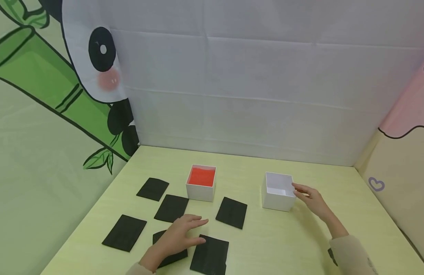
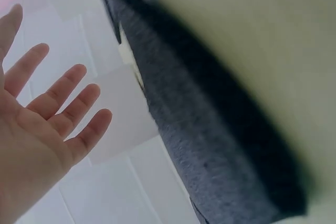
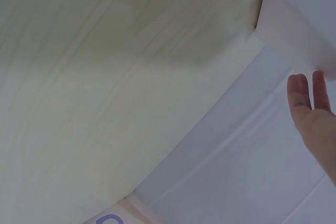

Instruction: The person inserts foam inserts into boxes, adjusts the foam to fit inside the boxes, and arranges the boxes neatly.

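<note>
The left hand point(image 1: 177, 236) hung over the black cards point(image 1: 211, 255), fingers spread and gripping nothing; lifting one cleanly would likely have called for a pinch at its edge. Beyond, at the table's point(image 1: 266, 240) right side, the right hand point(image 1: 315, 202) had fairly straight fingers at the white box's point(image 1: 276, 201) rim, contact uncertain; light pressure would have steadied it best. Farther left stood the red-filled box point(image 1: 200, 192).

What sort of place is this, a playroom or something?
Perhaps a small indoor booth for tabletop activities, though I can't be sure. A pale yellow table stands against a creased white backdrop, with a cartoon bamboo print on the left.
</note>
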The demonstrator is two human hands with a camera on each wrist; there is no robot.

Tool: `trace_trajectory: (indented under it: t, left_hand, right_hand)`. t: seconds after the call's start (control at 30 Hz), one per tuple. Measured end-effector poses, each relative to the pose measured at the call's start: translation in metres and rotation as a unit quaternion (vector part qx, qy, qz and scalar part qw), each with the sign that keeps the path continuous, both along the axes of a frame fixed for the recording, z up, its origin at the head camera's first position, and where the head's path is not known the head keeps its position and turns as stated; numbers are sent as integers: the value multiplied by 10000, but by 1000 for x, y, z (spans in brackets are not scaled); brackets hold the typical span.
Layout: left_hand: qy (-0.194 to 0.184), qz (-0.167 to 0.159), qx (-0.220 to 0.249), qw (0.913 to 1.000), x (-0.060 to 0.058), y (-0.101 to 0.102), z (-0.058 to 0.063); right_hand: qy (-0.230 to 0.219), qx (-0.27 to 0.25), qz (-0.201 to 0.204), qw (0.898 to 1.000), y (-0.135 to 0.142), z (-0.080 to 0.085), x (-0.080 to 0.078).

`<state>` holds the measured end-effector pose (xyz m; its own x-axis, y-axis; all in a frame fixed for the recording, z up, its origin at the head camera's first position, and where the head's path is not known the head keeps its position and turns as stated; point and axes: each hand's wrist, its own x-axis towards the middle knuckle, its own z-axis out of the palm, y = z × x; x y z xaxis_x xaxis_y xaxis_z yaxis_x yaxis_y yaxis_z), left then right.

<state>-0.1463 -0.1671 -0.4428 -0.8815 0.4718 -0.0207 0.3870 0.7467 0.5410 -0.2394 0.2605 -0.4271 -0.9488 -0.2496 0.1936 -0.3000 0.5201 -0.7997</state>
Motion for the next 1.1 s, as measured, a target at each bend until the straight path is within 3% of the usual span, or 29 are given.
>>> trace_trajectory:
  t: [0.2, 0.47, 0.77, 1.1]
  left_hand:
    - [-74, -464, -470, 9978, 1, 2, -7]
    - [-29, -883, -888, 9921, 4, 7, -4]
    - [274, -1576, -1706, 9723, 6, 12, -5]
    - [41, -1698, -2117, 9625, 5, 20, -5]
  right_hand:
    - [-140, 177, 130, 9997, 6, -2, -4]
    - [-333, 96, 272, 9990, 8, -4, -5]
    - [-535, 82, 309, 9981, 8, -1, -2]
    - [-568, 65, 233, 9981, 8, -1, -2]
